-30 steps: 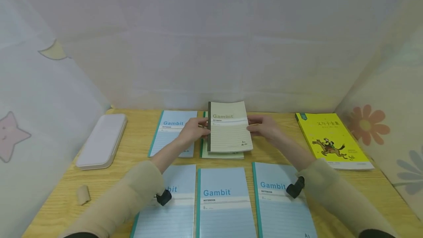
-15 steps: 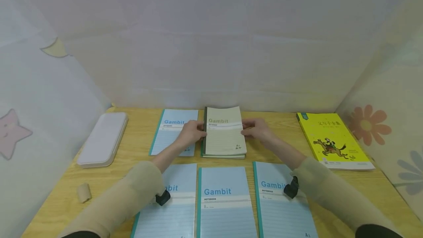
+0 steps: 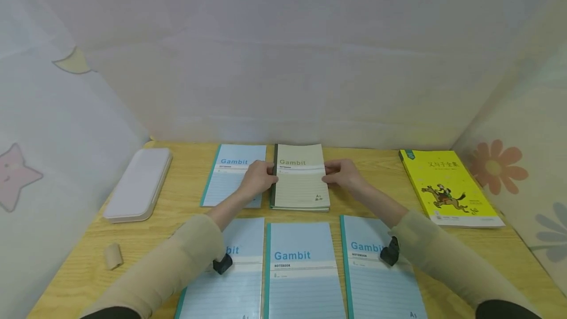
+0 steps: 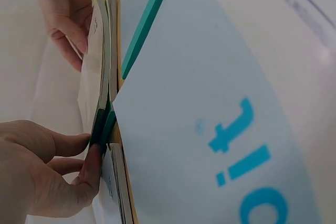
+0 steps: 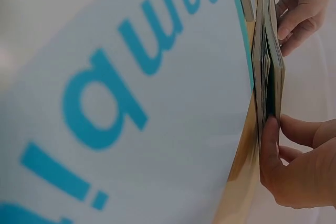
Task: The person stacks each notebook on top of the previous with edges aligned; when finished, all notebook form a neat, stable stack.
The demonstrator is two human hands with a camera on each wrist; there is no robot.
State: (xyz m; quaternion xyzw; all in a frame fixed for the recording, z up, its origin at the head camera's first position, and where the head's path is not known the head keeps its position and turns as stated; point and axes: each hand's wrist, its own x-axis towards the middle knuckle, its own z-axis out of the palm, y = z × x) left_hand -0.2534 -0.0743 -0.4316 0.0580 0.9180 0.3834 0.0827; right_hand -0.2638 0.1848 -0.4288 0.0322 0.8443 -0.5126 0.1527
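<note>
Notebooks (image 3: 302, 284) with blue covers number four: three in a row across the tabletop's (image 3: 367, 159) front part, one near its back edge. Right of that one, also near the back edge, one cream notebook (image 3: 303, 186) lies over one green-edged notebook (image 5: 261, 77). The left hand (image 3: 256, 178) has its fingers pinching the cream notebook's dark spine; the right hand (image 3: 345, 174) pinches its opposite edge. One white case (image 3: 139, 183) and one beige piece (image 3: 113, 256) lie toward the left edge, one yellow book (image 3: 449, 178) near the right.
</note>
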